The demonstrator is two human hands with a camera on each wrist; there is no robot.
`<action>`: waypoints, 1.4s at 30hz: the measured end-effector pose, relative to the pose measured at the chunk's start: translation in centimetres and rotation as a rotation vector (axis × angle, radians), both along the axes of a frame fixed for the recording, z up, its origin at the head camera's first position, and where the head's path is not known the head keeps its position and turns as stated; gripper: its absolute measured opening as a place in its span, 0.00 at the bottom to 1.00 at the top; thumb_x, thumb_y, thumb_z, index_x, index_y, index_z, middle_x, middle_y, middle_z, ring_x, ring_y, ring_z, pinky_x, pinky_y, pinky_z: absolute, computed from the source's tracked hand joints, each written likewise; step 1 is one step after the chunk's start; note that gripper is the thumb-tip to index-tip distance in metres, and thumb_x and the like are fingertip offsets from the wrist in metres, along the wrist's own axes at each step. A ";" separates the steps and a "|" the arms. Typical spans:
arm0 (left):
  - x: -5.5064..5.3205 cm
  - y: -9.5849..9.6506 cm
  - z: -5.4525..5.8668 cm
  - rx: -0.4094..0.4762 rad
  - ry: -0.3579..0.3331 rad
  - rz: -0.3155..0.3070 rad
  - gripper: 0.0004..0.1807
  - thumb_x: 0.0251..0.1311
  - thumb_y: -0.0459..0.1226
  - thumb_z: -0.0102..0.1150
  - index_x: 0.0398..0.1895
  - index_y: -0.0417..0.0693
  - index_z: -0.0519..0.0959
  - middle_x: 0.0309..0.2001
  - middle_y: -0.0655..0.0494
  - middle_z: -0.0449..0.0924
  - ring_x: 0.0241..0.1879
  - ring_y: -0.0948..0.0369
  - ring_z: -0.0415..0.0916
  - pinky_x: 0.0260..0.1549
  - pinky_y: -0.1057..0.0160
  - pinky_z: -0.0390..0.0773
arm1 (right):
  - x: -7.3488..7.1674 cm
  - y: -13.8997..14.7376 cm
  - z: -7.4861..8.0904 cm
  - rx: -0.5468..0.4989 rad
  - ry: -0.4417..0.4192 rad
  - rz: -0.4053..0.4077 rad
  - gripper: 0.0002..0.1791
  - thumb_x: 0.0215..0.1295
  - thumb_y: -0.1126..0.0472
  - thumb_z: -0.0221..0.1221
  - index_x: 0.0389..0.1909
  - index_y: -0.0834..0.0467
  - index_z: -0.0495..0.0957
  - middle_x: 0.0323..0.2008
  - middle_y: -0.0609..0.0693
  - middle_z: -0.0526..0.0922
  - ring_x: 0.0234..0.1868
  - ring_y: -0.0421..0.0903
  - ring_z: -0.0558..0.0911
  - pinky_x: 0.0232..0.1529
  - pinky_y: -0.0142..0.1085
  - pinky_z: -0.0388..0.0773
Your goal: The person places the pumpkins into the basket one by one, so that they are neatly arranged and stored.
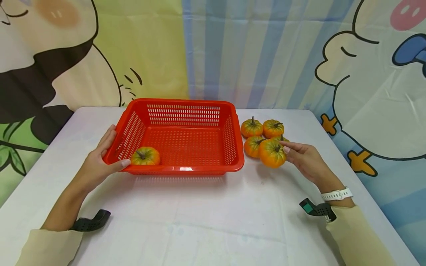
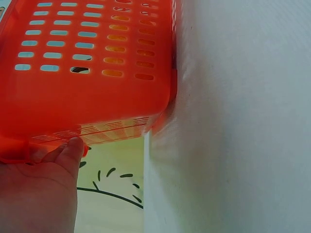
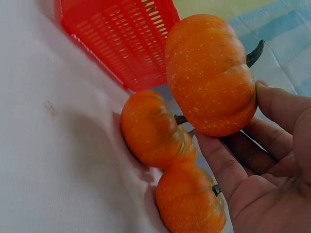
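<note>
With its fingers along the outer left side and its thumb on the front corner of the rim, my left hand [image 1: 96, 166] holds a red plastic basket [image 1: 186, 169]. A small orange-green pumpkin [image 1: 145, 156] lies inside, in the front left corner. Off to the right, my right hand [image 1: 304, 160] pinches another small pumpkin [image 3: 211, 73] between thumb and fingers, raised above the table. Several more pumpkins [image 1: 252, 128] sit grouped beside the basket's right side. One of them is mostly hidden behind the held pumpkin.
A white cloth covers the table [image 1: 199, 218]. Behind it hangs a cartoon-printed curtain [image 1: 219, 51], which also runs along the right side. Each forearm wears a black strap device [image 1: 91, 221], and a white band [image 1: 337, 194] circles the right wrist.
</note>
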State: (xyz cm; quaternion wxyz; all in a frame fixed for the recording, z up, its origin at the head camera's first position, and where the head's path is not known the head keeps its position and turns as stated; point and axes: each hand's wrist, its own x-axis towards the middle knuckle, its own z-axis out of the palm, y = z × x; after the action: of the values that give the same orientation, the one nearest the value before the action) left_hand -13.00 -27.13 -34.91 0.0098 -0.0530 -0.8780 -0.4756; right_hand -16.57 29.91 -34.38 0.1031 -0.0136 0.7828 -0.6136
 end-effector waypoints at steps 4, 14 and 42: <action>-0.1 0.0 0.0 -0.006 0.003 -0.002 0.53 0.59 0.43 0.66 0.77 0.60 0.38 0.77 0.72 0.32 0.76 0.58 0.33 0.44 0.71 0.74 | -0.2 -0.5 0.3 -0.028 0.027 -0.011 0.35 0.71 0.51 0.56 0.68 0.72 0.61 0.73 0.61 0.54 0.71 0.56 0.57 0.54 0.27 0.72; -0.3 0.0 -0.1 -0.017 -0.011 0.008 0.54 0.58 0.43 0.67 0.77 0.60 0.38 0.77 0.70 0.32 0.76 0.56 0.33 0.46 0.64 0.74 | -0.6 -1.8 0.8 -0.134 0.038 -0.030 0.33 0.68 0.53 0.60 0.67 0.68 0.65 0.72 0.61 0.56 0.69 0.52 0.58 0.59 0.30 0.69; -0.1 0.0 -0.2 -0.022 -0.001 0.010 0.54 0.58 0.43 0.66 0.77 0.61 0.38 0.77 0.71 0.32 0.76 0.57 0.33 0.46 0.62 0.74 | -2.4 -6.2 2.9 -0.140 0.112 0.075 0.29 0.71 0.56 0.58 0.65 0.69 0.68 0.70 0.59 0.62 0.70 0.54 0.61 0.57 0.33 0.71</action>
State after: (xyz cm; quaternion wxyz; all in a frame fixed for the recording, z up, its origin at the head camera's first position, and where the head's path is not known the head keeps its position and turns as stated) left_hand -13.08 -27.10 -35.08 0.0113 -0.0484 -0.8835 -0.4658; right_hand -18.96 23.67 -31.48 0.0807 -0.0845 0.7416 -0.6606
